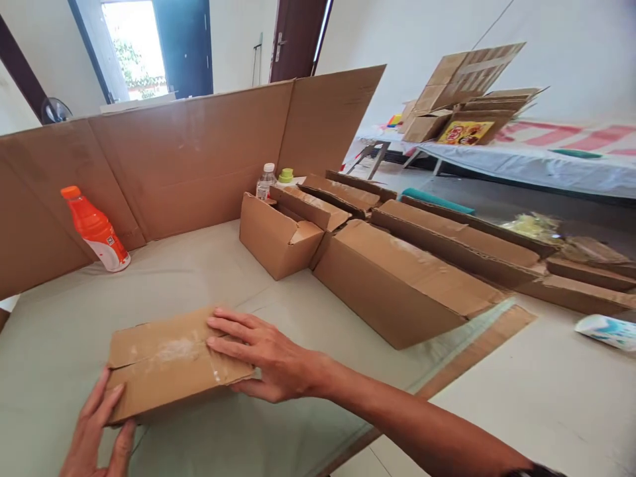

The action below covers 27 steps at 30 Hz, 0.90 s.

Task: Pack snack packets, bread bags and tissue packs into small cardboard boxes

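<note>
A small closed cardboard box (173, 358) with worn, whitish tape marks on its top is at the lower left, low over the pale green cloth (209, 265). My left hand (99, 424) grips its left end, fingers along the end and thumb by the front lower edge. At the right end, my right hand (263, 354) has its fingers laid over the top and its thumb at the front side. Whether the box's underside touches the cloth I cannot tell. Farther back to the right sit an open-topped carton (278, 238) and a long cardboard box (397, 278).
An orange bottle (97, 228) leans near the tall cardboard wall (189, 165). A clear bottle (267, 180) and a green-capped item (285, 175) stand behind the cartons. More long boxes (457, 238) line the right. A white-and-blue packet (606, 331) lies at the right edge.
</note>
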Tool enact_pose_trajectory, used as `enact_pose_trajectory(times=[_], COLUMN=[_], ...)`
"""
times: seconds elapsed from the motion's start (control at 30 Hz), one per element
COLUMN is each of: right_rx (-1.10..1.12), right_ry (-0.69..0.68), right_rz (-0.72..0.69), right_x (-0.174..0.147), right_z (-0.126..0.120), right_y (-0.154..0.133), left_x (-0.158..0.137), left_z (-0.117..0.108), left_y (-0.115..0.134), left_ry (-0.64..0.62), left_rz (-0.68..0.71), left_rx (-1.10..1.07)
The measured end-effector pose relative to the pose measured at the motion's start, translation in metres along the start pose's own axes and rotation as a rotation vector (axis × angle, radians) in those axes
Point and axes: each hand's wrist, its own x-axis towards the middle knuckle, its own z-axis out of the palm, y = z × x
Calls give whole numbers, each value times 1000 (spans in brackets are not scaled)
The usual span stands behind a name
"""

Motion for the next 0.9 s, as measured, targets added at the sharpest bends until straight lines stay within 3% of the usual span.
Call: enact_pose_trajectory(times=[0.07,0.17,0.2,0.27,0.3,0.4,0.47,0.53,0.63,0.8,0.9], right_rx=[-92,-304,-383,-533,-601,-753,-815,-857,-870,-757,-680], right_ry=[69,205,256,339,368,419,440,455,478,611,615], right_rz=[90,261,326,452,508,628,670,704,724,646,604], right_x=[-37,-96,-114,-143,-154,-170,-169,-163,-154,-168,-185], right_z=[-20,-45,-51,-58,-59,-57,-55,-54,-55,-53,-31], right_y=[-7,-25,-32,-46,-51,-53,-44,-30,-15,-32,-58], left_x=[20,53,64,79,84,86,80,73,63,38,10], left_z=[25,81,104,150,173,228,251,261,256,214,178], left_y=[20,62,79,113,130,172,189,197,194,162,139], left_ry=[-68,-237,-298,-382,-394,-459,-549,-646,-759,-899,-951], left_rz=[116,258,237,33,-5,-41,-7,65,184,322,345], left_rx=[-68,-248,-319,-424,-429,-428,-429,-425,-386,-251,-194])
